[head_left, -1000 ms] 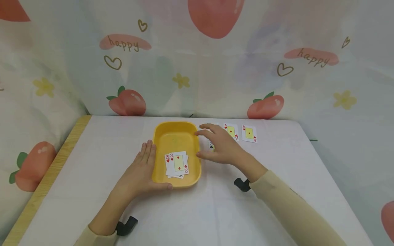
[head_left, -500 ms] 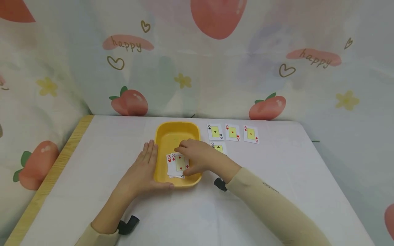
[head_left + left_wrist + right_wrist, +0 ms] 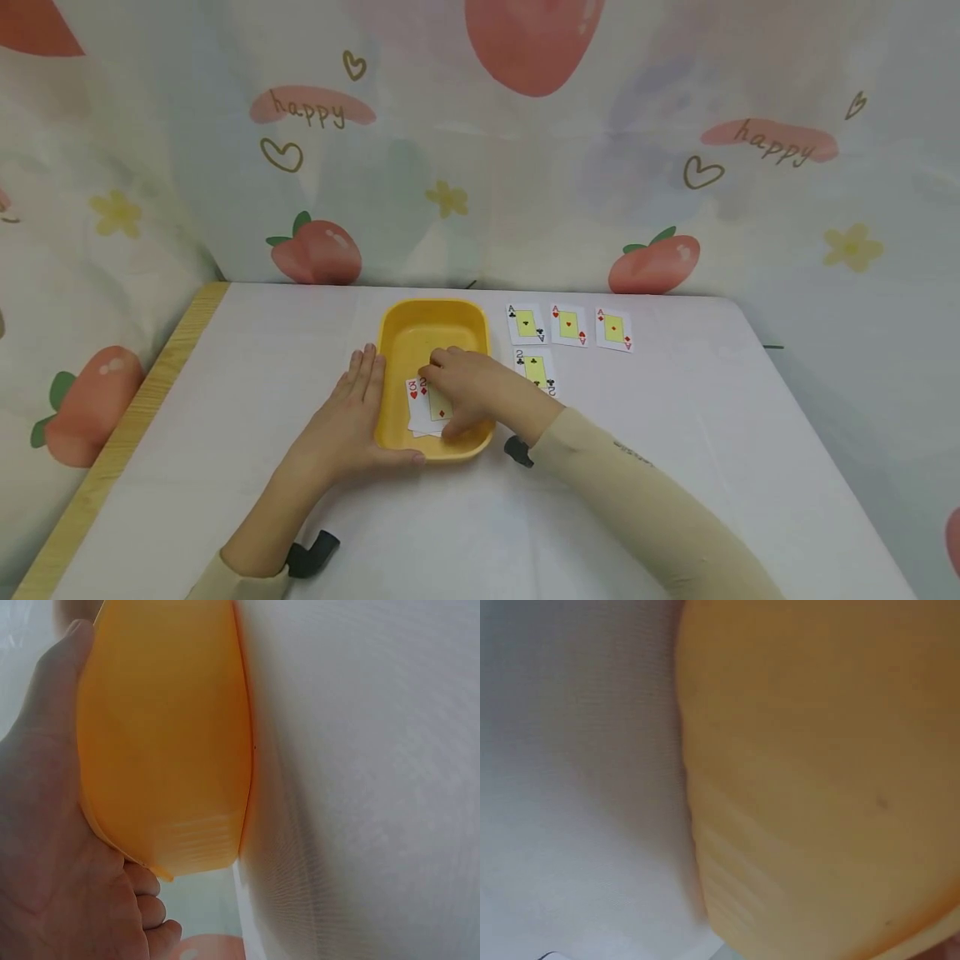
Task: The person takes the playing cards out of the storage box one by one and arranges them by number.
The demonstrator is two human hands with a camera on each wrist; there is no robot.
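A yellow plastic tray (image 3: 393, 321) holds a few overlapping playing cards, with the two of diamonds (image 3: 440, 407) on top and the three of hearts (image 3: 412, 408) showing beneath it. My left hand (image 3: 341, 421) lies with straight fingers along the tray's left wall, its thumb across the near rim; the left wrist view shows the palm against the tray (image 3: 165, 735). My right hand (image 3: 476, 387) reaches inside over the right rim and grips the two of diamonds, fingers at its far edge and thumb at its near edge. In the right wrist view only the tray's outer wall (image 3: 817, 750) fills the frame.
Right of the tray lie the ace of clubs (image 3: 526, 323), ace of hearts (image 3: 569, 325) and ace of diamonds (image 3: 614, 329) in a row. The two of clubs (image 3: 535, 371) lies below the first. A white cloth covers the table (image 3: 637, 417); a patterned curtain (image 3: 525, 183) hangs behind.
My right hand has moved left and down from beside the tray's right rim into it, and its fingers have closed on the top card. The left hand has stayed at the tray.
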